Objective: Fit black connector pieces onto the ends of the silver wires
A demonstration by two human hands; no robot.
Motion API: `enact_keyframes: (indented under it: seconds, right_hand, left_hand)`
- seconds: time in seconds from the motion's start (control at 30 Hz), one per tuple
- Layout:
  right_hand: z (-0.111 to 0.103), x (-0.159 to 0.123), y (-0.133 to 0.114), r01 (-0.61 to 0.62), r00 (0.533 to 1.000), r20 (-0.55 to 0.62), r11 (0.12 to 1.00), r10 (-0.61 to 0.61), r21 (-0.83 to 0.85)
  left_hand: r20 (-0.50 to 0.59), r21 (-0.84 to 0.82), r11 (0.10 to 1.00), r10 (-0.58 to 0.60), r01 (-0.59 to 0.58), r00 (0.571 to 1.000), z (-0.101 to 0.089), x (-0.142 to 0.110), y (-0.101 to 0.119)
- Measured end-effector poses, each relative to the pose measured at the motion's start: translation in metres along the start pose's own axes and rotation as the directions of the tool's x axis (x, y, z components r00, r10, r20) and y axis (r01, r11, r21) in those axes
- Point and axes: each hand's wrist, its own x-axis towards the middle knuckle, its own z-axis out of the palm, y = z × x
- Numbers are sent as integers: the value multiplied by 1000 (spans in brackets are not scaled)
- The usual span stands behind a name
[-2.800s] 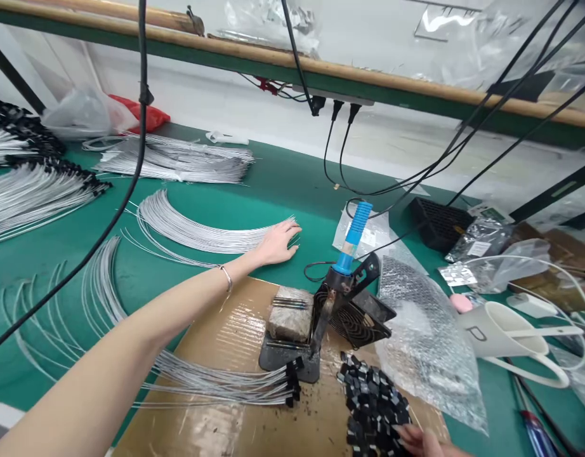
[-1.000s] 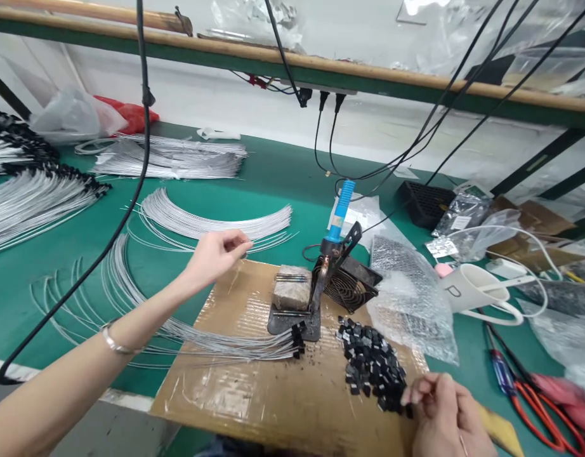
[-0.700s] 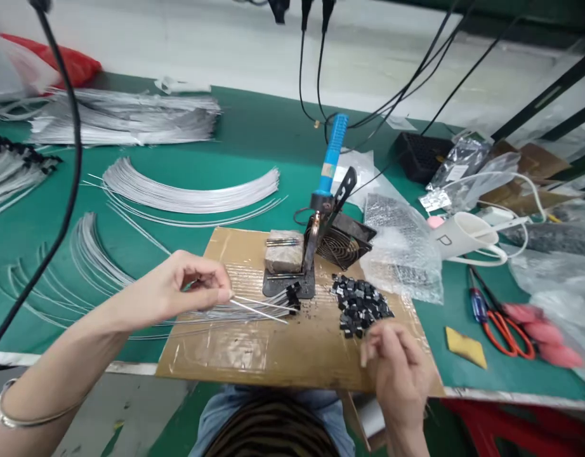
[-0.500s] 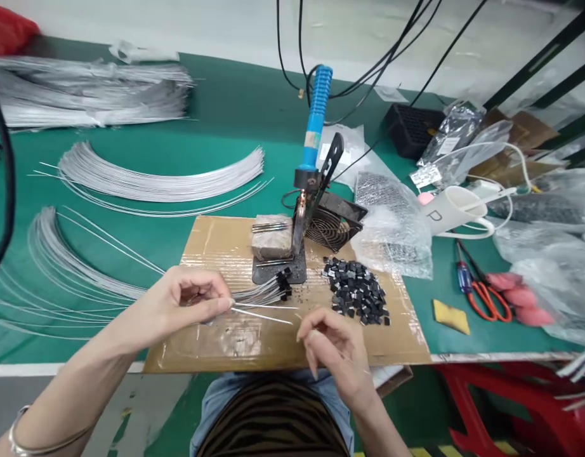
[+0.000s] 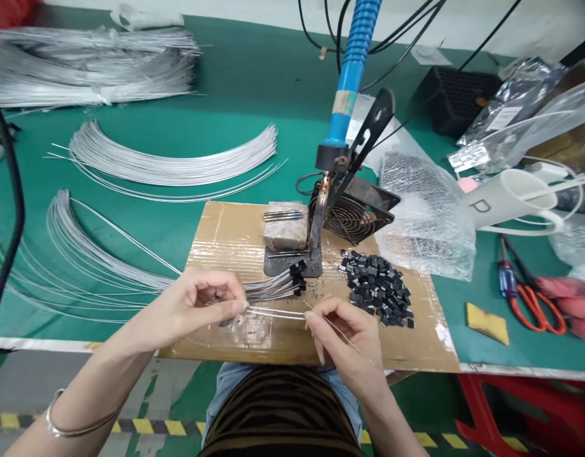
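Two thin white wires (image 5: 276,313) stretch between my hands, above the brown cardboard (image 5: 254,346). My left hand (image 5: 211,298) pinches them between thumb and forefinger. At their far ends the thumb and forefinger of my right hand (image 5: 344,330) are closed. A thin metallic strand (image 5: 337,331), perhaps solder wire, slants across the right fingers. Just behind lies a row of wires with black connectors (image 5: 297,276) on their ends. A blue-handled soldering iron (image 5: 352,82) stands tip down in a stand beyond my hands. Loose black connectors (image 5: 378,285) are heaped to the right.
Curved bundles of white wires (image 5: 173,158) lie on the green mat at left. A small fan (image 5: 354,212) stands behind the connectors. Bubble wrap (image 5: 426,216), a white mug (image 5: 511,200), orange-handled scissors (image 5: 535,311) and a yellow sponge (image 5: 487,322) are at right.
My right fingers have closed at the ends of the two white wires, which were free before. The view has shifted closer and downward. My left hand keeps its pinch.
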Motion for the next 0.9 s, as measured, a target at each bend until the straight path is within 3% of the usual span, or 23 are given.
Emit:
enact_keyframes:
  seconds: [0.17,0.33,0.47,0.63,0.73,0.8,0.9]
  right_hand:
    - [-5,3,-3,122,992,56,985,-116,-119]
    - [-5,6,-3,226,970,141,952,-200,-206]
    - [-6,7,0,228,970,129,950,-204,-212]
    - [-7,6,6,185,982,66,958,-175,-217]
    - [-8,6,8,80,991,-100,994,-86,-70]
    - [-13,7,7,61,972,-231,993,-37,101]
    - [-20,8,5,100,975,-221,945,-31,310]
  left_hand:
    - [-24,101,995,-1,3,1000,9,-2,2]
    - [-6,276,961,12,-10,1000,45,-4,7]
    - [-41,164,986,-4,11,999,73,5,5]
    - [-85,-62,997,-57,52,995,88,18,2]
    - [-135,-155,987,-72,50,988,90,20,4]
    - [-173,-173,984,-80,50,982,89,21,5]
    - [-215,-155,987,-86,53,973,87,20,4]
